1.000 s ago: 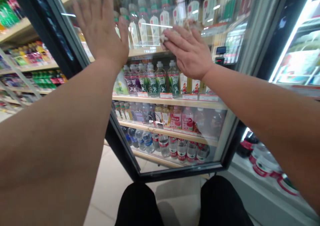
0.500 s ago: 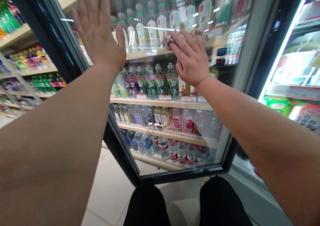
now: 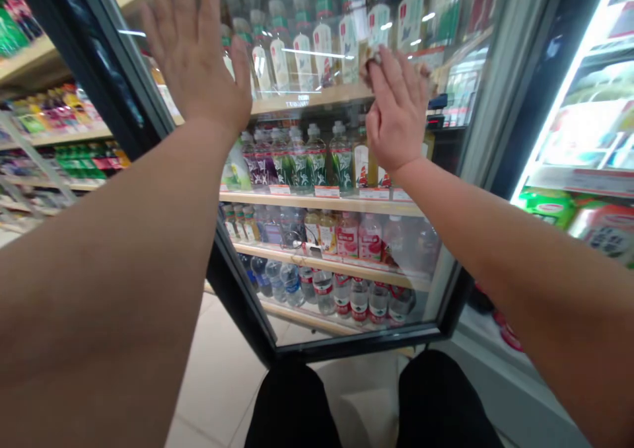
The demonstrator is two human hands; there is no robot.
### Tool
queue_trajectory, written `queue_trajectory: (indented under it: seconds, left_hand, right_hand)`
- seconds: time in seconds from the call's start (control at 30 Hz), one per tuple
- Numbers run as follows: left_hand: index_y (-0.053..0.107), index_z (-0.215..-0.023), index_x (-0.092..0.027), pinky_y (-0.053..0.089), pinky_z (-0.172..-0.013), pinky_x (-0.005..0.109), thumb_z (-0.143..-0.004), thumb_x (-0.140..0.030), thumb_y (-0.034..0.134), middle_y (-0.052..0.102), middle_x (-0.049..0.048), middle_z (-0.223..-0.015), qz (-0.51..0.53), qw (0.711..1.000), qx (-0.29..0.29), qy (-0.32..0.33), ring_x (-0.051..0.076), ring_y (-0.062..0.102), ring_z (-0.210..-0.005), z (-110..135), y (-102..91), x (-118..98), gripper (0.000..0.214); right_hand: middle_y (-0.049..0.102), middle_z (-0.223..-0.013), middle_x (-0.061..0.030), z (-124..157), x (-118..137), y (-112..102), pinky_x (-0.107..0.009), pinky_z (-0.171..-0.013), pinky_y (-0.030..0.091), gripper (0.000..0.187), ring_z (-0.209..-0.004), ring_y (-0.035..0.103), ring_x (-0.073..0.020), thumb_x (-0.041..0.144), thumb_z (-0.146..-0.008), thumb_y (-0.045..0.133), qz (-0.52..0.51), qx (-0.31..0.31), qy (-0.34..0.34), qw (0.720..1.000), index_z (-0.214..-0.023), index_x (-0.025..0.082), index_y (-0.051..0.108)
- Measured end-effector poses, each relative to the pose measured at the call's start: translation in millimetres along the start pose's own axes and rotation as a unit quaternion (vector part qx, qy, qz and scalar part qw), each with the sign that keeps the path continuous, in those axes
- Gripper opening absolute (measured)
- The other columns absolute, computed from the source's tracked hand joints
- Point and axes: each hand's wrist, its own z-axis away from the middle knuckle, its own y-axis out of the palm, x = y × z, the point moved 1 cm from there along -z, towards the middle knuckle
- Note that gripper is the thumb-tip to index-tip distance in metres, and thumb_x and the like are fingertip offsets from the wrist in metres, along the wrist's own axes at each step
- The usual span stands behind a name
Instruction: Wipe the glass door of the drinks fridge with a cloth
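Note:
A glass door (image 3: pixel 317 223) with a black frame stands swung open in front of me. At its upper left, my left hand (image 3: pixel 201 65) lies flat with the fingers stretched out, against the glass or the inner edge of the frame. Farther right, my right hand (image 3: pixel 399 111) presses a crumpled, light brownish cloth (image 3: pixel 369 65) against the pane. The fingers cover most of the cloth, and a bit of it shows on either side of them.
Behind the glass, shelves (image 3: pixel 317 201) hold several rows of drink bottles (image 3: pixel 341 154). To the right are lit cooler shelves (image 3: pixel 589 177) with packaged goods. More stocked shelves (image 3: pixel 59 137) run along the left. My knees (image 3: pixel 292 402) are close under the door's lower edge, above pale floor tiles (image 3: pixel 212 362).
My right hand has slid a little to the right across the glass with the cloth. My left hand stays almost where it was.

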Motion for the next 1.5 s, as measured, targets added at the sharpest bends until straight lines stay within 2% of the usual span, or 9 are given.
queue_trajectory:
  seconds: [0.1, 0.27, 0.47, 0.6, 0.83, 1.1, 1.2, 1.33, 1.5]
  left_hand:
    - [0.023, -0.165, -0.032, 0.003, -0.131, 0.05, -0.102, -0.044, 0.03, 0.016, -0.0034, -0.173, 0.012, 1.0, -0.002, 0.0, 0.017, 0.003, -0.161, 2, -3.1, -2, 0.065]
    - [0.023, -0.165, -0.032, 0.002, -0.131, 0.046, -0.1, -0.041, 0.037, 0.016, -0.0041, -0.173, 0.018, 1.0, -0.006, -0.004, 0.015, 0.002, -0.161, -2, -2.1, -1, 0.067]
    - [0.026, -0.165, -0.023, -0.004, -0.131, 0.05, -0.099, -0.028, 0.039, 0.013, 0.0, -0.173, 0.021, 0.998, -0.026, -0.049, 0.023, -0.002, -0.161, 19, -5.6, -14, 0.067]
    - [0.025, -0.166, -0.025, -0.005, -0.132, 0.05, -0.095, -0.026, 0.048, 0.01, -0.0013, -0.174, 0.084, 0.991, 0.103, -0.016, 0.023, -0.002, -0.162, 90, -27.8, -38, 0.075]
    - [0.023, -0.167, -0.023, -0.01, -0.131, 0.05, -0.094, -0.036, 0.048, 0.013, 0.0058, -0.173, 0.123, 0.978, 0.16, -0.049, 0.024, -0.008, -0.16, 170, -43.4, -52, 0.078]
    - [0.038, -0.161, -0.026, 0.007, -0.13, 0.059, -0.097, -0.042, 0.046, 0.031, 0.01, -0.168, 0.107, 0.987, 0.114, -0.043, 0.033, 0.015, -0.159, 154, -44.7, -44, 0.067]
    - [0.042, -0.159, -0.024, 0.015, -0.128, 0.059, -0.099, -0.04, 0.042, 0.037, 0.0109, -0.163, 0.094, 0.992, 0.049, -0.074, 0.033, 0.026, -0.154, 116, -54.2, -44, 0.062]
    - [0.024, -0.167, -0.022, 0.001, -0.131, 0.056, -0.096, -0.032, 0.045, 0.013, 0.0026, -0.174, 0.095, 0.988, 0.074, -0.095, 0.028, 0.004, -0.161, 69, -56.7, -49, 0.074]
    - [0.024, -0.166, -0.026, -0.007, -0.132, 0.057, -0.096, -0.039, 0.039, 0.007, -0.0096, -0.172, 0.168, 0.98, 0.067, -0.077, 0.021, -0.008, -0.161, 64, -45.9, -46, 0.073]
  right_hand:
    - [0.04, -0.164, -0.0006, 3, -5, 7, -0.057, -0.134, 0.015, 0.062, -0.158, 0.028, -0.0257, 0.028, -0.092, 0.042, -0.027, 0.001, -0.039, 0.999, -0.154, 0.024, 0.05]
    - [0.051, -0.154, 0.0128, 12, -3, 17, -0.026, -0.133, 0.007, 0.056, -0.159, 0.016, -0.0074, 0.044, -0.091, 0.044, -0.15, 0.17, -0.255, 0.94, -0.145, 0.037, 0.058]
    - [0.04, -0.163, 0.0058, 15, -10, 21, -0.051, -0.135, 0.005, 0.06, -0.16, 0.021, -0.0209, 0.036, -0.097, 0.034, -0.119, 0.019, -0.058, 0.991, -0.155, 0.028, 0.049]
    - [0.036, -0.163, 0.0076, 17, -19, 26, -0.05, -0.133, -0.005, 0.061, -0.161, 0.014, -0.0189, 0.031, -0.096, 0.036, -0.146, -0.107, 0.003, 0.984, -0.156, 0.031, 0.046]
    - [0.04, -0.162, 0.0155, 23, 13, -10, -0.048, -0.135, 0.02, 0.056, -0.158, 0.027, -0.0159, 0.032, -0.097, 0.041, -0.072, 0.256, -0.195, 0.944, -0.152, 0.044, 0.048]
    - [0.045, -0.161, -0.0046, 30, 4, 13, -0.065, -0.128, 0.024, 0.062, -0.156, 0.031, -0.0297, 0.021, -0.092, 0.036, -0.033, -0.038, 0.068, 0.996, -0.152, 0.026, 0.053]
    - [0.044, -0.162, 0.0006, 35, 7, 11, -0.062, -0.129, 0.026, 0.062, -0.157, 0.029, -0.0259, 0.022, -0.094, 0.036, -0.034, 0.017, 0.004, 0.999, -0.154, 0.032, 0.049]
    - [0.04, -0.161, 0.0146, 44, 14, 0, -0.048, -0.133, 0.029, 0.062, -0.156, 0.029, -0.0144, 0.022, -0.099, 0.031, -0.044, 0.159, -0.155, 0.974, -0.154, 0.047, 0.044]
    - [0.041, -0.161, 0.015, 28, 9, -10, -0.046, -0.134, 0.027, 0.06, -0.155, 0.031, -0.0134, 0.022, -0.101, 0.032, -0.049, 0.249, -0.288, 0.923, -0.155, 0.043, 0.044]
